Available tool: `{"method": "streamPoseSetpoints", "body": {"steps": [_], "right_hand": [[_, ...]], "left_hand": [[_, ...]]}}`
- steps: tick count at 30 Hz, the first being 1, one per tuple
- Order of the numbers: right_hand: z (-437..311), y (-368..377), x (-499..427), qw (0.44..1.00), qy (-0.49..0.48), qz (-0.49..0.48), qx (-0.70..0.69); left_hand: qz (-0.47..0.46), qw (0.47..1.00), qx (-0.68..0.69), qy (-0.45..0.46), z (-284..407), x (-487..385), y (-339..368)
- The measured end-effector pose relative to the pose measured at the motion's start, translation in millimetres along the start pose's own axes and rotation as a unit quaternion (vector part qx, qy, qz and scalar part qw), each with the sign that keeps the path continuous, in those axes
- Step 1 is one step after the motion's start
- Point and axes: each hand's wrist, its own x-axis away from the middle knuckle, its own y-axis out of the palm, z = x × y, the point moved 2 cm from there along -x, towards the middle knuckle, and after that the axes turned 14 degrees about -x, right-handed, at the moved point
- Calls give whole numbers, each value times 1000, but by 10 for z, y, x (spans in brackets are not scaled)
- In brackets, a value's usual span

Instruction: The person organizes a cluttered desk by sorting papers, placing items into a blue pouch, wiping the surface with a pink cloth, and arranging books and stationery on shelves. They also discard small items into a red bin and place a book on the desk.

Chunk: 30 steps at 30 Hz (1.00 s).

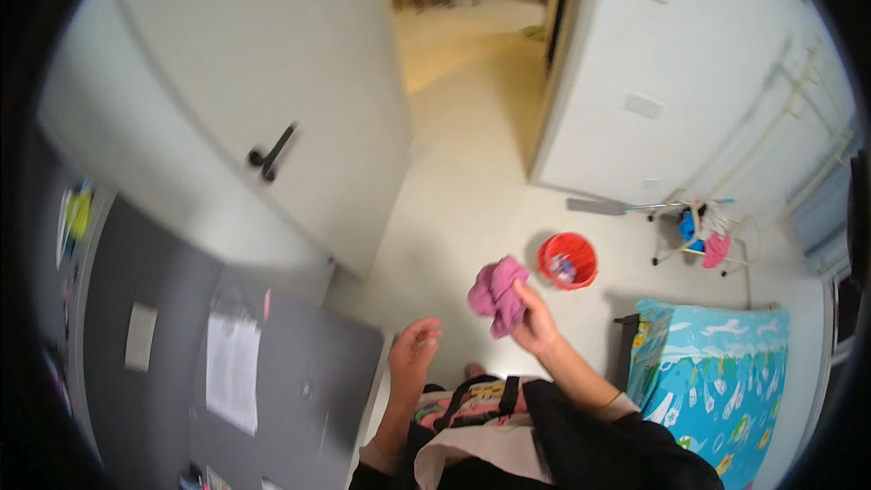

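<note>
My right hand [534, 323] grips a crumpled pink-purple cloth [500, 294] in front of my body, above the pale floor. To its left, my left hand [415, 347] is raised with fingers loosely curled and apart, holding nothing and not touching the cloth. Just beyond the cloth, up and to the right in the picture, a red bucket [584, 253] stands on the floor with crumpled whitish and purplish items inside.
A grey desk [292, 367] with a sheet of paper [233, 367] lies at left, below an open door [306, 47] with a dark handle. At right are a bed with a blue patterned cover [721, 381], a wheeled rack [694, 252] holding cloths, and a flat grey mop [595, 207].
</note>
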Motion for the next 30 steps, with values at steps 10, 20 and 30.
{"method": "streamPoseSetpoints", "body": {"steps": [10, 20, 30], "right_hand": [[-629, 10, -583, 993, -113, 25, -19], [-1319, 107, -1466, 959, -259, 67, -89], [-1983, -628, -896, 871, -390, 243, -174]], "left_hand": [[-278, 938, 204, -40, 365, -1476, 1029], [-393, 905, 142, -75, 495, -3108, 1502], [-448, 876, 13, -179, 311, -3736, 2692]]}}
